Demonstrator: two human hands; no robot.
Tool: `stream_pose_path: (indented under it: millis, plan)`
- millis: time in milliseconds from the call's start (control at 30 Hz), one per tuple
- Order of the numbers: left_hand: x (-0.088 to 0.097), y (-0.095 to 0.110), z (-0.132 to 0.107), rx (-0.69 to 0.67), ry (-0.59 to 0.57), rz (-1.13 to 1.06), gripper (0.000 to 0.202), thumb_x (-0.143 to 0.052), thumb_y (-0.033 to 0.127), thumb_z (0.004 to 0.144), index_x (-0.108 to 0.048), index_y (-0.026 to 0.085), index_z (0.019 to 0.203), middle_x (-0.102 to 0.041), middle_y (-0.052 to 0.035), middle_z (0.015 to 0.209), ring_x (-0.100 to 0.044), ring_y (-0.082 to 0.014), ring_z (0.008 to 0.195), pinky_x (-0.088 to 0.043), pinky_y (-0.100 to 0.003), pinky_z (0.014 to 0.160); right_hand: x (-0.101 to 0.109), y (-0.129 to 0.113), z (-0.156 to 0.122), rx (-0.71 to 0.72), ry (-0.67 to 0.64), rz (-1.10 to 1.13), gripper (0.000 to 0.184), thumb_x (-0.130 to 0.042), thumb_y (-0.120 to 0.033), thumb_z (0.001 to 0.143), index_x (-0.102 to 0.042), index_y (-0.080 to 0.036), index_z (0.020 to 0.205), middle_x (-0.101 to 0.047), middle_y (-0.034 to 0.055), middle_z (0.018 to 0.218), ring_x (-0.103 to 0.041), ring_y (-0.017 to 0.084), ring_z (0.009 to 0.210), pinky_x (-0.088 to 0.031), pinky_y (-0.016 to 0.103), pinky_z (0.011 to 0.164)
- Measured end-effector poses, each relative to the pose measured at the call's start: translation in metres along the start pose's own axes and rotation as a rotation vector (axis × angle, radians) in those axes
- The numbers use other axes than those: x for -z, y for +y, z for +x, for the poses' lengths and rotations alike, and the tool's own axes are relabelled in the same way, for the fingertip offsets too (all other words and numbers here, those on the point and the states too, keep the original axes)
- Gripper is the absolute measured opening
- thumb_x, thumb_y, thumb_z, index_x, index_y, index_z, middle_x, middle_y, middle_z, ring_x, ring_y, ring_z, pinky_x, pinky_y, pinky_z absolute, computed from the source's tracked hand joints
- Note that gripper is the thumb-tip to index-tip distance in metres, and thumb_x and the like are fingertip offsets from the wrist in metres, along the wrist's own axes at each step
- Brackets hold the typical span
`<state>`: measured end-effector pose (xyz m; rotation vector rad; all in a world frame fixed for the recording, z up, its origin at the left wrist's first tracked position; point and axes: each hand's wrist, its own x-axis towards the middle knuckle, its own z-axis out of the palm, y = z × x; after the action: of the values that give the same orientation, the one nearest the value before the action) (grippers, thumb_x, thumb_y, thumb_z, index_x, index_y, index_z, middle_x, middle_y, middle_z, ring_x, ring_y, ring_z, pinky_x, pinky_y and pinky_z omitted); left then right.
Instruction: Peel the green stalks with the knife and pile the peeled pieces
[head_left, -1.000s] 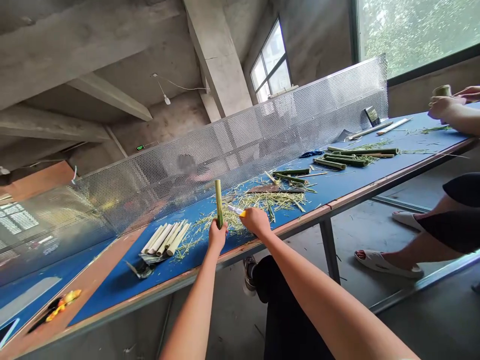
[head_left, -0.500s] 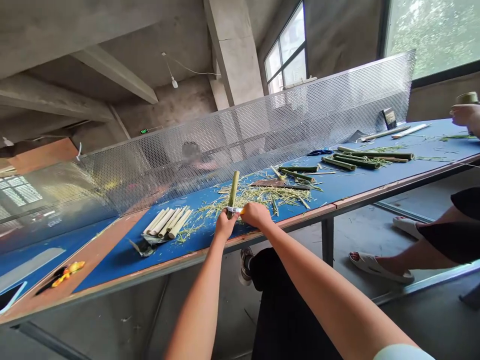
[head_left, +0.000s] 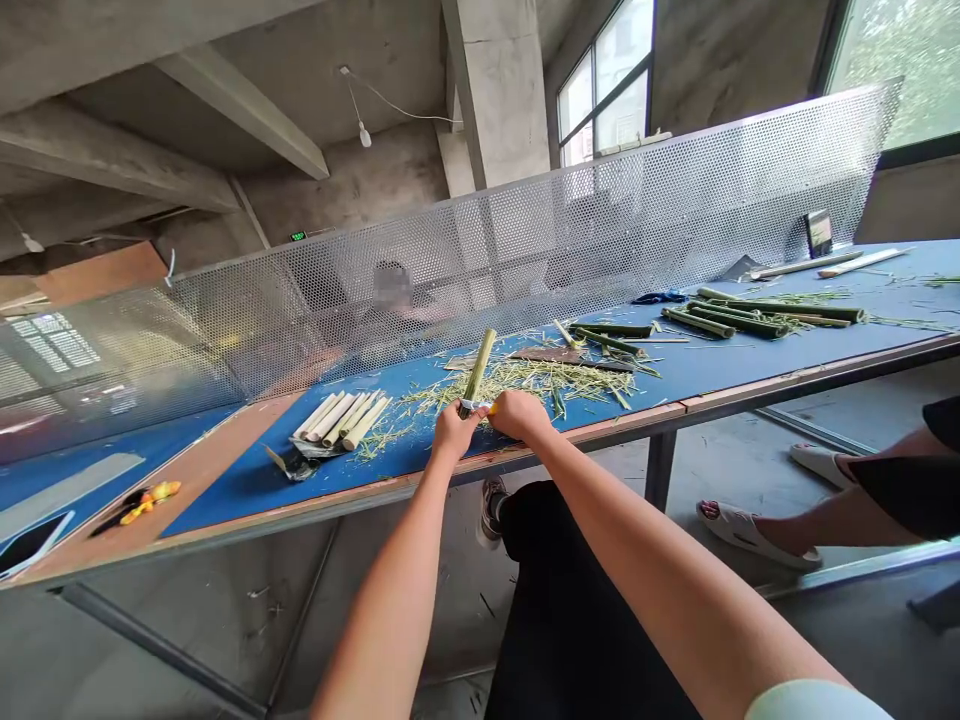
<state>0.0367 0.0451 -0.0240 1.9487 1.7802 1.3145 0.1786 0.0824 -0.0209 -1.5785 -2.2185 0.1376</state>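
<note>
My left hand [head_left: 452, 432] is closed round the lower end of a green bamboo stick [head_left: 478, 367], which leans up and to the right over the blue table [head_left: 247, 480]. My right hand [head_left: 519, 414] grips a small knife with a yellow handle [head_left: 480, 405], its blade laid against the stick just above my left fingers. Behind both hands lies a pile of green shavings [head_left: 525, 380]. To the left of my left hand rests a row of peeled pale sticks [head_left: 343, 418].
Unpeeled green sticks [head_left: 739, 318] lie further right on the table, with a flat brown blade [head_left: 559, 355] nearer. A perforated metal screen [head_left: 525, 250] runs along the back. Another person's legs and sandals [head_left: 757, 525] are at the right. A yellow tool [head_left: 146, 497] lies far left.
The stick has tilted from upright to leaning right, and the knife has closed in against it by my left hand. The view has swung, so the other person's hands left the picture.
</note>
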Motion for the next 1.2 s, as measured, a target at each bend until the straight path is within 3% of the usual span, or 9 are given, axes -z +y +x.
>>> stream_pose_path:
  millis: [700, 900, 1133, 1200]
  plan:
    - [-0.018, 0.008, 0.01, 0.203, 0.099, 0.205, 0.047, -0.053, 0.064, 0.073, -0.064, 0.019, 0.069, -0.06, -0.0041, 0.061, -0.051, -0.0149, 0.054, -0.028, -0.024, 0.052, -0.006, 0.004, 0.012, -0.165, 0.09, 0.091, 0.039, -0.045, -0.045, 0.085, -0.065, -0.014, 0.095, -0.067, 0.0178, 0.093, -0.064, 0.026, 0.084, -0.047, 0.032, 0.07]
    - [-0.018, 0.004, 0.016, 0.174, 0.043, 0.119, 0.047, -0.055, 0.065, 0.07, -0.063, 0.019, 0.07, -0.059, -0.003, 0.059, -0.049, -0.0138, 0.052, -0.029, -0.023, 0.049, -0.006, 0.006, 0.015, -0.166, 0.086, 0.132, 0.033, -0.048, -0.042, 0.084, -0.065, -0.015, 0.088, -0.067, 0.0158, 0.087, -0.064, 0.025, 0.078, -0.047, 0.031, 0.067]
    - [-0.012, 0.009, 0.02, 0.204, 0.006, 0.179, 0.044, -0.062, 0.063, 0.065, -0.061, 0.019, 0.066, -0.06, -0.0033, 0.06, -0.051, -0.0147, 0.054, -0.03, -0.023, 0.048, -0.003, 0.004, 0.024, -0.189, 0.118, 0.169, 0.029, -0.057, -0.039, 0.077, -0.066, -0.014, 0.09, -0.068, 0.0162, 0.088, -0.065, 0.026, 0.083, -0.047, 0.03, 0.069]
    - [-0.009, 0.011, 0.018, 0.186, -0.02, 0.208, 0.041, -0.062, 0.06, 0.068, -0.062, 0.019, 0.069, -0.061, -0.004, 0.061, -0.052, -0.0151, 0.054, -0.03, -0.024, 0.048, 0.002, 0.009, 0.032, -0.266, 0.112, 0.236, 0.028, -0.056, -0.037, 0.079, -0.065, -0.015, 0.092, -0.067, 0.0154, 0.088, -0.065, 0.024, 0.081, -0.047, 0.029, 0.067]
